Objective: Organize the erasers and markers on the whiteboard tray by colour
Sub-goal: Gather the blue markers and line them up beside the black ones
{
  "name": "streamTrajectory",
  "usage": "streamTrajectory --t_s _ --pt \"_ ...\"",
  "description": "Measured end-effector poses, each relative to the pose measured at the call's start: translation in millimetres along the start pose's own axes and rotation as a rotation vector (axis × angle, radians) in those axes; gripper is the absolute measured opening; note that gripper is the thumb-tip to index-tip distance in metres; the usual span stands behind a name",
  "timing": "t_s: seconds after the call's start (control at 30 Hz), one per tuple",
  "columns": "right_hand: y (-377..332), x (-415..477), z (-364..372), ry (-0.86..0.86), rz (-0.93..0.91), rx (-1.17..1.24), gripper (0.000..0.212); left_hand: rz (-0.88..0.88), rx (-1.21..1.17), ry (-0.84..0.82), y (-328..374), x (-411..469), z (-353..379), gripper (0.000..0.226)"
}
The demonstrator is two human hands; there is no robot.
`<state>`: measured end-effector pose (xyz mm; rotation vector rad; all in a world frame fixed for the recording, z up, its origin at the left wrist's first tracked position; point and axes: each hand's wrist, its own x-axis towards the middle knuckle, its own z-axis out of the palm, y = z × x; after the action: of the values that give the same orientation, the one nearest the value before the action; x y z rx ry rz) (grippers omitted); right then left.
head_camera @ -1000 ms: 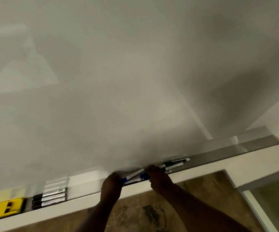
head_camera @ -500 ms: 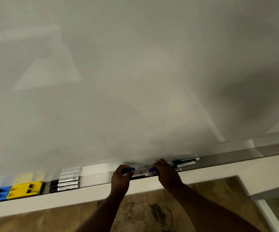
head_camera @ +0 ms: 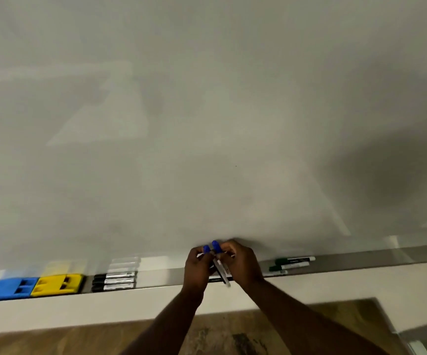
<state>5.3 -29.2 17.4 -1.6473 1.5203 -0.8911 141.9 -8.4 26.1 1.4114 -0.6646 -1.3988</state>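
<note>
Both hands meet above the middle of the metal whiteboard tray (head_camera: pixel 361 260). My left hand (head_camera: pixel 197 269) and my right hand (head_camera: pixel 241 265) together hold a small bundle of blue-capped markers (head_camera: pixel 216 248), caps up and tilted, lifted off the tray. Their white barrels poke out below the fingers. Three black markers (head_camera: pixel 113 280) lie side by side on the tray to the left. Further left sit a yellow eraser (head_camera: pixel 57 284) and a blue eraser (head_camera: pixel 12 288), touching each other. Green markers (head_camera: pixel 290 263) lie on the tray just right of my right hand.
The whiteboard (head_camera: pixel 207 124) fills the upper view. Below the tray runs a white ledge (head_camera: pixel 79 306), then brown patterned floor (head_camera: pixel 220 334). A glass panel edge shows at the lower right.
The blue markers, earlier lying flat under my hands on the tray, are now lifted and turned caps-up between both hands. The view has shifted, bringing the blue eraser in at the left.
</note>
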Motion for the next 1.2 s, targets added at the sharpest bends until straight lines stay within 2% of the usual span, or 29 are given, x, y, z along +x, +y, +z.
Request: streamTrajectory --t_s 0.13,0.37,0.5,0.67,0.77,0.9,1.07,1.2 --pt "-7 1 4 -0.006 -0.104 -0.038 0.013 0.041 0.032 -0.036 5 -6 -3 0.016" --pt "1 -8 -2 -0.045 -0.18 -0.194 0.02 0.035 0.193 0.045 -3 2 -6 0.009" --pt "35 -18 -25 0.002 -0.085 -0.377 0.027 0.03 0.231 0.071 -13 3 -6 0.014" --pt "73 -29 -53 -0.142 0.109 -0.625 0.038 -0.03 0.207 0.083 -26 7 -4 0.007" --pt "83 -33 -55 -0.231 0.145 -0.672 0.04 -0.049 0.248 0.086 -33 9 1 0.008" --pt "92 -32 -50 -0.306 0.087 -0.735 0.041 -0.071 0.232 0.082 -38 9 8 0.009" --pt "98 -23 -53 -0.258 0.045 -0.749 0.025 -0.082 0.218 0.064 -38 8 13 0.016" --pt "80 -14 -48 -0.186 -0.017 -0.614 0.026 -0.08 0.208 0.073 -37 7 11 0.018"
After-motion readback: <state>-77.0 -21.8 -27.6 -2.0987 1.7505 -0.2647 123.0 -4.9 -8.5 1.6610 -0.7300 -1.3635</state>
